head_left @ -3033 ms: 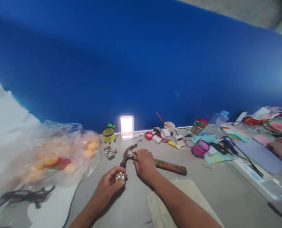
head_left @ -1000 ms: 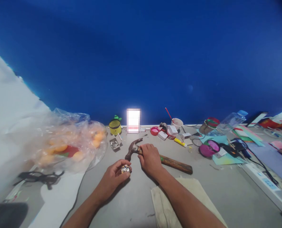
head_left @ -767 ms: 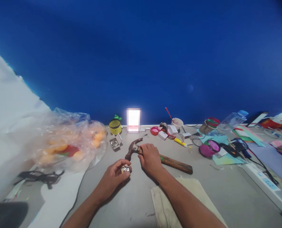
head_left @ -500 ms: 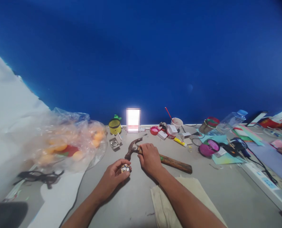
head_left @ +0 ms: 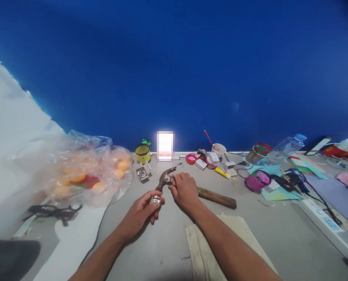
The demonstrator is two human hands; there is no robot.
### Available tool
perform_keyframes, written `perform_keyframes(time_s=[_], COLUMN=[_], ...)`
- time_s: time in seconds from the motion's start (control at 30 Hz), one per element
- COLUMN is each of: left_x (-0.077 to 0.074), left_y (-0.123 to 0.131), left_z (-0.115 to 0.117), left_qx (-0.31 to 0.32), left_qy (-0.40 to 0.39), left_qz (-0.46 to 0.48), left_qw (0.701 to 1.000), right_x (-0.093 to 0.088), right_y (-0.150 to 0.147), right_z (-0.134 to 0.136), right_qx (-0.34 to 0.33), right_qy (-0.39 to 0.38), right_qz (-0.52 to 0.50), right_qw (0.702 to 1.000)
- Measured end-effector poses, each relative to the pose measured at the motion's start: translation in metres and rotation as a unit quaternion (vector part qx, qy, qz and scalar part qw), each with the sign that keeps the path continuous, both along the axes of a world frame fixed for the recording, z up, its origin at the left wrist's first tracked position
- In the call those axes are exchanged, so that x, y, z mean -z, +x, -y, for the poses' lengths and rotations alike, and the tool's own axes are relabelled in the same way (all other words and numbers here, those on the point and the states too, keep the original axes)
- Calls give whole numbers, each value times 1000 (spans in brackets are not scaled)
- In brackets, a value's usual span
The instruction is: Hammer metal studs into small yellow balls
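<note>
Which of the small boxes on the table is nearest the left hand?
The open grey box of shiny silver pieces, beyond the left hand; the small white boxes lie farther off, to the right.

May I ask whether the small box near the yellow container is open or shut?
Open: shiny pieces show inside the small box.

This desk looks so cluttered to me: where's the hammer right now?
In the head view, the hammer is just right of centre, held near its head by the right hand, its striking end beside the shiny ball in the left hand.
</note>
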State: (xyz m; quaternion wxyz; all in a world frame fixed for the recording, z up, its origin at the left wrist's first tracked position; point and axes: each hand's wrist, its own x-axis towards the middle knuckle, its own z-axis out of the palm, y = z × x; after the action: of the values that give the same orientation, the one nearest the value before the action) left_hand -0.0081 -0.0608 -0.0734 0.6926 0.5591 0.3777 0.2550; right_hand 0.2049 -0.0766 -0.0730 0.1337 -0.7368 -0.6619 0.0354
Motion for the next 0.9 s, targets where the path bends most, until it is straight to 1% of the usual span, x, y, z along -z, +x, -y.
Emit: perform_keyframes(time_s=[0.13,0.2,0.27,0.37,0.43,0.5,0.63,0.7,0.77,0.83,0.9], left_x=[1,0,-2,-5,-7,-8,-3,2,7,10,13], left_y=[-2,-2,-1,3,5,5,4,3,3,2,2], left_z=[-4,-4,-2,-1,-1,-1,-3,-4,-6,-9,-12], left_qx=[1,-12,-36,-70,-100,-123,-130,-144,-177,-207,-221], left_qy=[-46,-70,-69,-46,-25,7,95,144,187,213,229], left_qz=[77,106,111,114,115,94,25,-7,-32,-51,-71], left_qw=[996,992,991,990,988,988,987,979,966,953,945], right_x=[-1,0,1,3,4,5,9,10,11,11,11], right_y=[0,-1,0,1,1,2,1,0,-1,-2,-2], right_z=[-2,-2,-1,-1,-1,-2,-4,-2,-1,1,1], right_qx=[-1,2,3,4,3,0,5,10,15,22,24], right_qy=[-5,-5,-3,5,8,5,10,30,45,53,70], right_qz=[16,21,26,35,43,52,64,60,49,40,41], right_qw=[1000,1000,1000,999,999,999,998,998,998,998,996])
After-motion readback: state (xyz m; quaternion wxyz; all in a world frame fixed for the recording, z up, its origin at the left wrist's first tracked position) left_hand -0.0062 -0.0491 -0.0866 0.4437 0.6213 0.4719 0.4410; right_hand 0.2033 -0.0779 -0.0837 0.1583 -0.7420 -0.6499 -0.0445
